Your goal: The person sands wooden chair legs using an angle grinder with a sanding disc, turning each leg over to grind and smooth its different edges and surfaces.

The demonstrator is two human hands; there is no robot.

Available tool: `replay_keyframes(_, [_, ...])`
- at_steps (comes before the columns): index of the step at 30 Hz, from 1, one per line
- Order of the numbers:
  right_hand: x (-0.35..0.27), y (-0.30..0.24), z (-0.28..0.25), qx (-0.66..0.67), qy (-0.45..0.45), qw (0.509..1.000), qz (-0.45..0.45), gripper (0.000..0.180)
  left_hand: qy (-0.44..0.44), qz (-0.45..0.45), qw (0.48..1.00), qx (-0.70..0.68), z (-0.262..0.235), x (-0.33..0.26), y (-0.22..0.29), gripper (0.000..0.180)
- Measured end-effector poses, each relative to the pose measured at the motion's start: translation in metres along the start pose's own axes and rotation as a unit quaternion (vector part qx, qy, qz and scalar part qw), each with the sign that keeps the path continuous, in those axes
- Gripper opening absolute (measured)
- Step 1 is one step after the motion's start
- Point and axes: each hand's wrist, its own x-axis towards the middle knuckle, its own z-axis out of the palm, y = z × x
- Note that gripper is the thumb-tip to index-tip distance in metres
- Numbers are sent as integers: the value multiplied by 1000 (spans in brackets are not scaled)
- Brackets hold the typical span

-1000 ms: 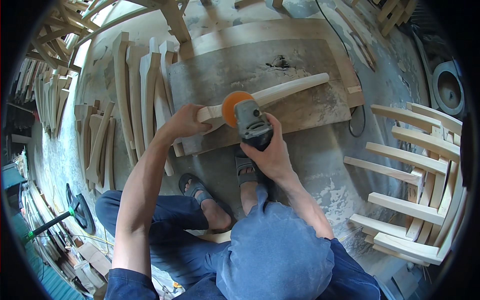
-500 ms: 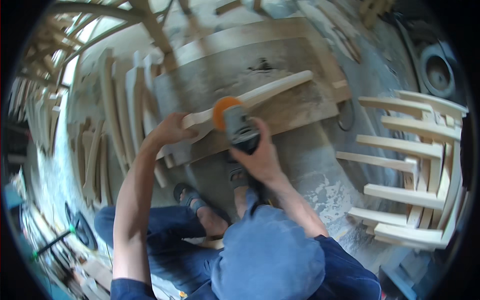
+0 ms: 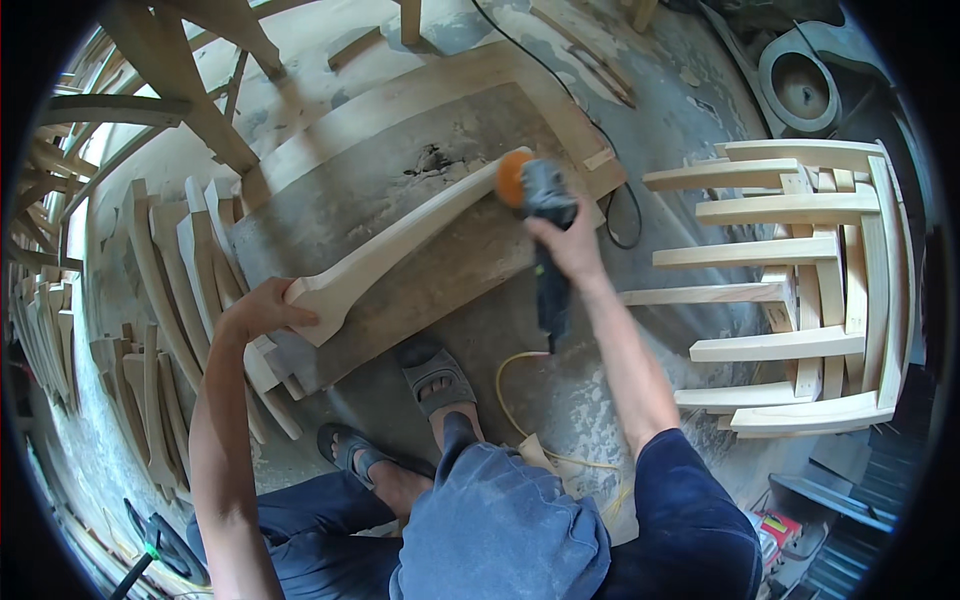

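Sander travel is what has changed: a second ago my right hand (image 3: 572, 248) ran the angle grinder (image 3: 540, 225) near the wide end of the curved chair leg (image 3: 400, 245), and now its orange disc (image 3: 513, 178) sits at the narrow far tip. That suggests one pass is about complete. My left hand (image 3: 262, 312) clamps the wide end. The leg lies on the workboard (image 3: 400, 160), long axis running from near-left to far-right.

Our left hand (image 3: 262, 312) grips wide end of curved wooden leg (image 3: 385, 255) on work board (image 3: 400, 180), frame centre. Our right hand (image 3: 570, 245) holds angle grinder (image 3: 540, 215), orange disc (image 3: 513, 178) touching leg's narrow end. Chair frame (image 3: 810, 290) at right.
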Motion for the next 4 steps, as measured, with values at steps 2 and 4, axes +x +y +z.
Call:
replay_keyframes(2, [26,-3,-21,12,48,999,-2,71,10,22,999,38,2,1,-2,64])
replay_keyframes(4, [40,-12,-16,35,9,999,-24,67,26,41,997,52,-2,-13,-10,65])
